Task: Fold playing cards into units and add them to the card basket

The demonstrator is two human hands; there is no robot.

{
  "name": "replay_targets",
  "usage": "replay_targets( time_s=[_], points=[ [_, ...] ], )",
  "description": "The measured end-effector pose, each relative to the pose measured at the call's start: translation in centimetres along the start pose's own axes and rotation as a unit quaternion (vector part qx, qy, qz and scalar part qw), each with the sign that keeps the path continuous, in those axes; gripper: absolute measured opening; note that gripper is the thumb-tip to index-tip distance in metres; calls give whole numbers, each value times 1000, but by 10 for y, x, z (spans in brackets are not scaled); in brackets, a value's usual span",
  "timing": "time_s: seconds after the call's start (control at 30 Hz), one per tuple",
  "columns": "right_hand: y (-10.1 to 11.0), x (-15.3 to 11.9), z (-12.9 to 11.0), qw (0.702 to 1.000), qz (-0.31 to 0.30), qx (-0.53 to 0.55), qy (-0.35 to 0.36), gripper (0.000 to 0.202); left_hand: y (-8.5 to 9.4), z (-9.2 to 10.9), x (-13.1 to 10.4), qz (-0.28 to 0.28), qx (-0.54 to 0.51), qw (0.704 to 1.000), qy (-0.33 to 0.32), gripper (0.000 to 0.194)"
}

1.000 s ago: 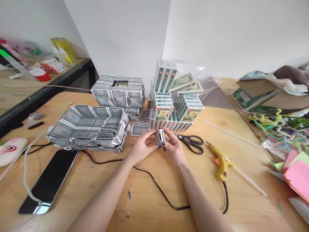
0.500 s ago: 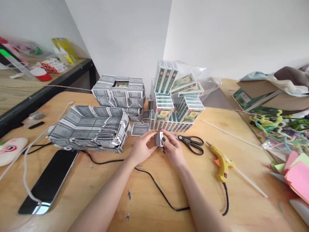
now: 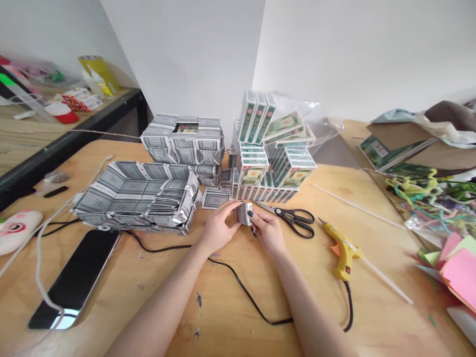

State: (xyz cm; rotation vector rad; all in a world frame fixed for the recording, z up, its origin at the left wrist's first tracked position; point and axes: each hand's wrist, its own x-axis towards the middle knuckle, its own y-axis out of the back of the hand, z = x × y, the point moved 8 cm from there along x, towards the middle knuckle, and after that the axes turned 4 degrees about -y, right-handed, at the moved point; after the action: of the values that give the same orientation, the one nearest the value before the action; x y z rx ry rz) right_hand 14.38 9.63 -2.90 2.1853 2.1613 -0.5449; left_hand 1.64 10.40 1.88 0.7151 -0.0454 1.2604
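A folded playing card, grey-patterned with a white edge, is held between both hands above the table. My left hand pinches its left side with thumb and fingers. My right hand, with dark nails, grips the right edge. Whether it is one card or several folded together I cannot tell. Just behind the left hand lie loose playing cards. To the left stands an open box made of folded cards, with a stack of folded cards inside its right end. Another card-built box stands behind it.
Stacked packs of cards rise behind my hands. Black-handled scissors and a yellow glue gun lie to the right, its black cord crossing the table. A phone lies at the left; sticky notes are far right.
My right hand's fingers have shifted slightly on the card, and the card has turned a little. More of the scissors' blades shows. Both hands keep their hold.
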Motion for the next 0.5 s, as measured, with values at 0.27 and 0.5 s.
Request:
replay_targets(
  time_s=[0.27, 0.5],
  points=[
    [1, -6, -14, 992, 40, -99, 59, 32, -3, -1, -2, -8, 26, 1000, -5, 49],
    [-1, -9, -16, 984, 62, -140, 89, 33, 1, 3, 0, 8, 74, 997, -21, 49]
  ],
)
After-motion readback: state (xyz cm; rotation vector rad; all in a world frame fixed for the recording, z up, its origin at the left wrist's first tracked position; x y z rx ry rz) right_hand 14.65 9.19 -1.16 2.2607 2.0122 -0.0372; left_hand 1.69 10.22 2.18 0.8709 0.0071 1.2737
